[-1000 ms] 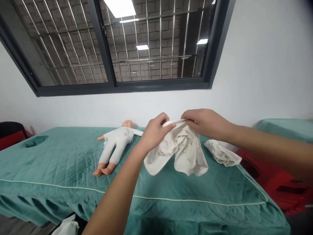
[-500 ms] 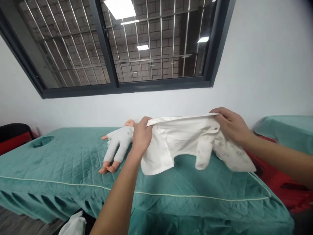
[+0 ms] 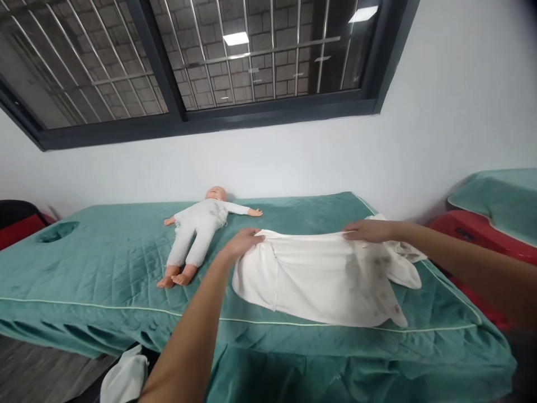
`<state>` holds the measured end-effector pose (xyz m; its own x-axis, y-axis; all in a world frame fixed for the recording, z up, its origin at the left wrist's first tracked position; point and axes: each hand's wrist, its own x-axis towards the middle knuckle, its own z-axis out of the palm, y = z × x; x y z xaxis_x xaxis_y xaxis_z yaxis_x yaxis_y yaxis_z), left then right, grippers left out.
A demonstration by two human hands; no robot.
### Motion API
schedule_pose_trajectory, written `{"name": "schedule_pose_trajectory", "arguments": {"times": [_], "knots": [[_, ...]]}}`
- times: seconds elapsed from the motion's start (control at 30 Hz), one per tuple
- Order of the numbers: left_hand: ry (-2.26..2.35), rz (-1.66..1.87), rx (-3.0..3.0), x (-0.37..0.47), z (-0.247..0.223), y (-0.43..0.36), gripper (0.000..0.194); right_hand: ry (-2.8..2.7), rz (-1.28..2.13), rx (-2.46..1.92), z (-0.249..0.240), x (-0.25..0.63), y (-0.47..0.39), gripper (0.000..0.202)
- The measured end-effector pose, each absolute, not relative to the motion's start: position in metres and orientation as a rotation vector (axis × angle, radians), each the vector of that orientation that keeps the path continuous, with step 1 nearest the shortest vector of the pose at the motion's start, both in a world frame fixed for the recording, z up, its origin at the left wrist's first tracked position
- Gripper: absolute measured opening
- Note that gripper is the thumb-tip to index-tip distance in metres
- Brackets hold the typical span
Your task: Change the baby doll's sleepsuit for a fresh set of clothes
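so the big change here: the white top (image 3: 310, 280) has gone from a bunched, dangling thing a second ago, then stretched in the air with its lower parts hanging loose, to a broad sheet, lowered over the near right part of the bed (image 3: 126, 246). for the handling, i'd read that as the cloth being opened out rather than gathered, with most of the creases gone from its middle. the lower hem looks like it's on the bed or barely off it, can't tell which.

grip-wise, the left hand (image 3: 245, 242) pinches the upper edge near its left corner, and the right hand (image 3: 369, 230) pinches the same edge further right, so it's drawn nearly straight between them. both grips are narrow, thumb against fingers, the gap between the hands is wide.

materials: the top is thin, soft, matte cloth, off-white with a faint greyish print toward the right. its left corner is rounded, a seam runs down near it, and a sleeve-like flap sticks out at the right. a crumpled printed bundle (image 3: 409, 252) sits behind the right wrist, partly hidden. the bed cover is green, velvety and quilted, with pale piping. the doll (image 3: 197, 226) lies left of the top, smooth hands and feet, fuzzy white body, arms spread.
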<state>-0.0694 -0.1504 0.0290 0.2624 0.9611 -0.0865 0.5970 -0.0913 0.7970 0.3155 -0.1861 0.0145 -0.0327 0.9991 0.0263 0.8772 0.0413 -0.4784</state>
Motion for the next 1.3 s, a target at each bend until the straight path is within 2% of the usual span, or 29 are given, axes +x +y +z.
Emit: {"name": "schedule_pose_trajectory", "arguments": {"times": [0.1, 0.23, 0.33, 0.47, 0.63, 0.8, 1.0, 1.3], "knots": [[1.736, 0.707, 1.932, -0.041, -0.001, -0.143, 0.026, -2.161, 0.222, -2.069, -0.012, 0.276, -0.168, 0.030], [1.577, 0.672, 2.324, 0.000, -0.039, -0.155, 0.038, -2.370, -0.078, -1.972, -0.053, 0.203, -0.178, 0.030], [1.485, 0.595, 2.411, 0.021, -0.063, -0.164, 0.034, -2.266, -0.117, -2.092, -0.079, 0.169, -0.189, 0.032], [1.589, 0.547, 2.383, 0.031, -0.079, -0.157, 0.034, -2.015, -0.181, -2.260, -0.097, 0.163, -0.183, 0.042], [1.680, 0.498, 2.331, 0.040, -0.080, -0.136, 0.040, -1.766, -0.072, -2.304, -0.110, 0.169, -0.156, 0.056], [1.721, 0.509, 2.288, 0.043, -0.082, -0.126, 0.051, -1.784, 0.003, -2.145, -0.120, 0.184, -0.133, 0.068], [1.798, 0.484, 2.346, 0.035, -0.082, -0.105, 0.052, -1.911, -0.026, -1.914, -0.130, 0.212, -0.095, 0.069], [1.848, 0.333, 2.425, 0.041, -0.079, -0.039, 0.051, -1.934, 0.079, -1.995, -0.129, 0.227, -0.027, 0.075]]}}
